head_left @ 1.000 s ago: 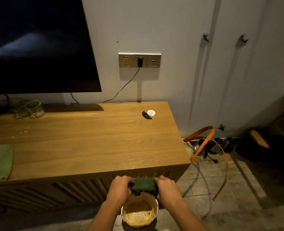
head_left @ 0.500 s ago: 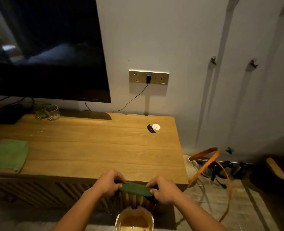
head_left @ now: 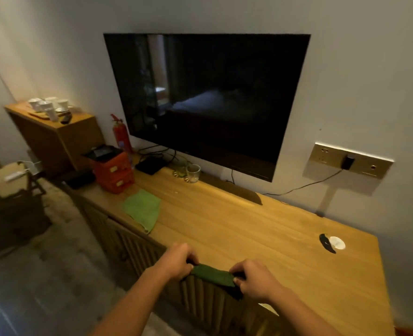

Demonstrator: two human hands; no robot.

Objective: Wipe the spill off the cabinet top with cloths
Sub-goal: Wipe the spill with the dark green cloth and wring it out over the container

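A dark green cloth [head_left: 212, 274], rolled up tight, is stretched between my left hand [head_left: 179, 262] and my right hand [head_left: 255, 278]; each hand grips one end at the front edge of the wooden cabinet top [head_left: 249, 229]. A second, light green cloth [head_left: 143, 209] lies flat near the cabinet's front edge further left. A few pale specks [head_left: 176, 192] sit on the wood beside that cloth. No other spill is clear to see in this dim light.
A wall-mounted TV [head_left: 207, 98] hangs over the cabinet. Glasses [head_left: 192, 173], a black box [head_left: 152, 164] and orange drawers [head_left: 113, 170] stand at the far left end. A white disc with a black piece [head_left: 333, 243] lies at right. A smaller cabinet with cups [head_left: 52, 127] stands beyond.
My view has swung left and up: the bucket under my hands is out of frame and the whole TV shows. Both hands still grip the dark cloth, now level with the cabinet edge.
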